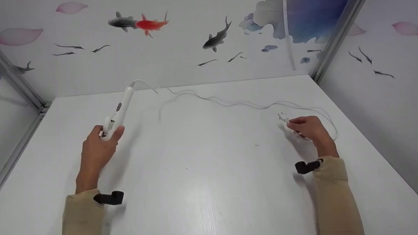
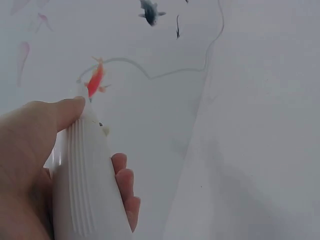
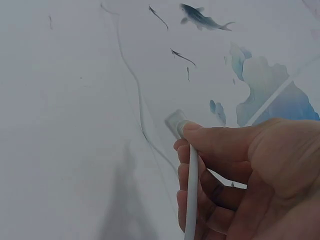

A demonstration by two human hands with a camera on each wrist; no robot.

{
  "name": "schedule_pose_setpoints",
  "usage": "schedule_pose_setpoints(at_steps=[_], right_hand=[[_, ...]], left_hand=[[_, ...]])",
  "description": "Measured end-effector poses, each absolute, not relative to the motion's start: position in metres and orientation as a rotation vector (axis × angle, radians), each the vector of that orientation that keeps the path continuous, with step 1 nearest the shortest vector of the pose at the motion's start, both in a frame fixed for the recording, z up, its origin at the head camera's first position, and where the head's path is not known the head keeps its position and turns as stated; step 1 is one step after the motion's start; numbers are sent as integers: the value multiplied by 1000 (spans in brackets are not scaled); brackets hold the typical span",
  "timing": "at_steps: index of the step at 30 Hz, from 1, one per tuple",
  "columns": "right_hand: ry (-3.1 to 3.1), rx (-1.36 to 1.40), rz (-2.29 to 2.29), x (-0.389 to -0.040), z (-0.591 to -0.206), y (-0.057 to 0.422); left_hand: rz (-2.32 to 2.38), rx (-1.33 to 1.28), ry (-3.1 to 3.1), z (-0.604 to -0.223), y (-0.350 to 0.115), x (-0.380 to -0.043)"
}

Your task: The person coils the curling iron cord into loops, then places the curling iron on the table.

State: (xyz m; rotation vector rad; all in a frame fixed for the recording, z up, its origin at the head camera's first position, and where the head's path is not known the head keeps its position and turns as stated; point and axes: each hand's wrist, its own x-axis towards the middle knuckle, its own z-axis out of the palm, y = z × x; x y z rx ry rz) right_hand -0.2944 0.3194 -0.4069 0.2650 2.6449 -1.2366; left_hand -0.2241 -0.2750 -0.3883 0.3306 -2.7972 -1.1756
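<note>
A white, wand-shaped corded appliance (image 1: pixel 123 105), with dark ovals on its side, slants upward in my left hand (image 1: pixel 98 145), its cord end pointing away. My left thumb and fingers grip its near end; the left wrist view shows its ribbed white body (image 2: pixel 82 170) with the thumb on one side and fingertips on the other. At the right, my right hand (image 1: pixel 308 129) pinches a white power plug (image 1: pixel 283 117) between thumb and fingers, its prongs facing the far left. The plug's white cord (image 3: pixel 192 195) runs down past the curled fingers.
The thin white cord (image 1: pixel 226 103) crosses the back of the white table (image 1: pixel 203 159) in loose waves and loops near my right wrist. A wall (image 1: pixel 179 59) printed with fish stands behind the table, with metal posts (image 1: pixel 341 33) at the corners. Dark cameras (image 1: pixel 109 198) sit on both sleeves.
</note>
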Motion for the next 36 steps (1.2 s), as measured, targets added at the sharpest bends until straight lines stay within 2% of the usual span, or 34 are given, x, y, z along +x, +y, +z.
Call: schedule_pose_setpoints(at_steps=[22,36], right_hand=[[2689,598,-1329,-288,-415,350],[2807,659,-1285,-289,-434,362]], left_hand=[[-995,-15,-2846,-359,-225,-210],[-967,-119,-2782,-356,-208,-202]])
